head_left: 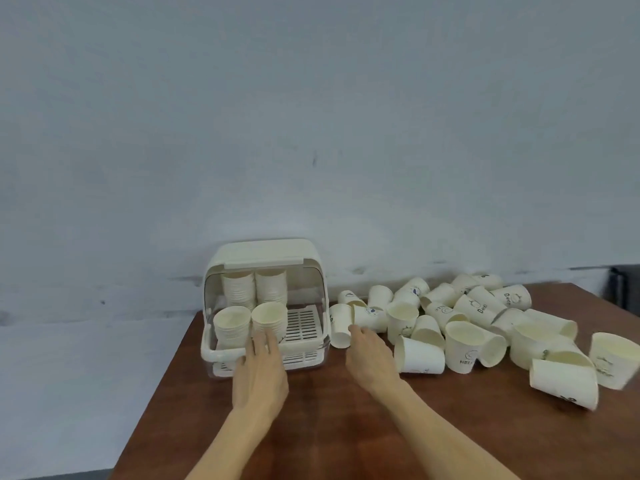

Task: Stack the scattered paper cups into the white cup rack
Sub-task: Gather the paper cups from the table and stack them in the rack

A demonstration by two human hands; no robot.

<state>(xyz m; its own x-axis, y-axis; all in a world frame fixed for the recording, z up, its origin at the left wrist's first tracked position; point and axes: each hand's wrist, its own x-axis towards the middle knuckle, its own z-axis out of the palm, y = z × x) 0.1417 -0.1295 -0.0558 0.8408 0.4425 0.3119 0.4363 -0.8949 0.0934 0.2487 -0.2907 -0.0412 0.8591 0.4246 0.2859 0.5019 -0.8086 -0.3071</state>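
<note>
The white cup rack (306, 327) stands open at the table's back left, its lid raised. Inside it are several stacks of paper cups (232, 325), two in front and two behind. My left hand (260, 372) rests flat against the rack's front edge, fingers together, just below the right front stack (269, 317); it holds nothing. My right hand (369, 355) reaches toward a cup lying on its side (340, 325) right of the rack, fingertips close to it, not gripping it. Several loose white cups (464, 344) lie scattered to the right, some upright, some tipped.
The brown wooden table (329, 427) ends at a left edge just beyond the rack and meets a pale wall behind. A dark object (623, 289) sits past the table's far right corner. Cups crowd the right half.
</note>
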